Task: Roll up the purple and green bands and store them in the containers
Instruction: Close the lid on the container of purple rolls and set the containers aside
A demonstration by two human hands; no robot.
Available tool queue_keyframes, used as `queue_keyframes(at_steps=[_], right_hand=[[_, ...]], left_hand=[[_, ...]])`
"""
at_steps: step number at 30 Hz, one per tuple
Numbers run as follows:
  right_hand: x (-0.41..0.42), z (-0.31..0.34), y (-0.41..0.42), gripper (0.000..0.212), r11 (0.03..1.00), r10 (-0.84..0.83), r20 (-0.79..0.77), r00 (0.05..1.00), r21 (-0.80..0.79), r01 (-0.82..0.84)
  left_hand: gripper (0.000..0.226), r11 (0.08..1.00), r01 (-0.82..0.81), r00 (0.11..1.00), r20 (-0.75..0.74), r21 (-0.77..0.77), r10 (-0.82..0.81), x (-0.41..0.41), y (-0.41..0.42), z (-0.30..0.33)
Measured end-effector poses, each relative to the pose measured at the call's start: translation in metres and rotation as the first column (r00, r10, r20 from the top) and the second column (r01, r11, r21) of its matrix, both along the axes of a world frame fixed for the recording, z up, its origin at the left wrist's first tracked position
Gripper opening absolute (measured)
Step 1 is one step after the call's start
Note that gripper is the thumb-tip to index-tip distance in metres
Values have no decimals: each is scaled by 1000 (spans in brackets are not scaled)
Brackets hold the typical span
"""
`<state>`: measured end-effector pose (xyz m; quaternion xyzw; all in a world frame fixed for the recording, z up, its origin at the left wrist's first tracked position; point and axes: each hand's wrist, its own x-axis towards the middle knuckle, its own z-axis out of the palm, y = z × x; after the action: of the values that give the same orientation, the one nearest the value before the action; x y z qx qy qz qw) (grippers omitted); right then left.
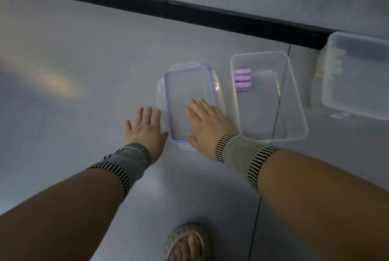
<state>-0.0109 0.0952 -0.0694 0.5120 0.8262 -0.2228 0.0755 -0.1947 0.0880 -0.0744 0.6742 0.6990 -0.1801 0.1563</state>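
Note:
Three rolled purple bands lie side by side in the far left corner of an open clear container on the grey floor. Left of it lies a clear lid with a blue seal. My right hand is spread flat over the lid's near right part. My left hand hovers flat beside the lid's left edge, holding nothing. A second clear container stands at the far right, with pale green rolls blurred inside it.
A black skirting strip runs along the wall behind the containers. My foot in a pale sandal stands at the bottom edge. Both wrists wear striped knitted bands. A floor seam runs under the open container.

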Motion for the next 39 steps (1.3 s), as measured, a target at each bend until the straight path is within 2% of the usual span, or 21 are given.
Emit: queue_keyframes(at_steps=[3,6,13,17,22,26,28,31,33,35,37,39], right_hand=[[-19,-30,1,72,994,-63,63,996,-83,68],[-33,-53,-5,70,991,-92,101,991,-92,102],[-43,-61,-9,71,989,-105,129,986,-86,117],[-44,-50,-7,85,982,-158,63,985,-93,163],[-41,-25,-5,96,969,-222,-44,974,-120,215],[-39,3,-4,77,975,-220,-169,961,-60,213],[-34,16,-5,75,974,-223,-211,952,-12,226],[-16,39,-3,77,959,-269,-245,931,25,284],[0,59,0,76,925,-355,-282,891,32,379],[21,78,3,71,854,-479,-348,806,26,519],[44,89,4,62,769,-581,-446,681,-28,639],[69,88,3,56,663,-668,-540,512,-118,739]], left_hand=[[65,997,-55,996,64,-60,59,-7,5,-17],[63,993,-75,988,130,-86,86,-10,8,-29],[55,991,-131,952,276,-14,130,-8,3,-41],[52,989,-129,945,312,71,101,-7,-2,-34],[66,991,64,969,230,116,-90,-6,-11,-8],[75,976,146,957,228,161,-181,3,-9,20],[78,968,165,948,240,188,-208,11,-8,31],[66,969,151,939,280,194,-203,28,-3,46],[67,970,151,935,292,188,-202,43,0,54],[70,968,169,931,292,185,-218,61,4,59],[73,964,187,929,285,187,-235,79,7,61],[73,960,212,925,279,181,-257,98,7,59]])
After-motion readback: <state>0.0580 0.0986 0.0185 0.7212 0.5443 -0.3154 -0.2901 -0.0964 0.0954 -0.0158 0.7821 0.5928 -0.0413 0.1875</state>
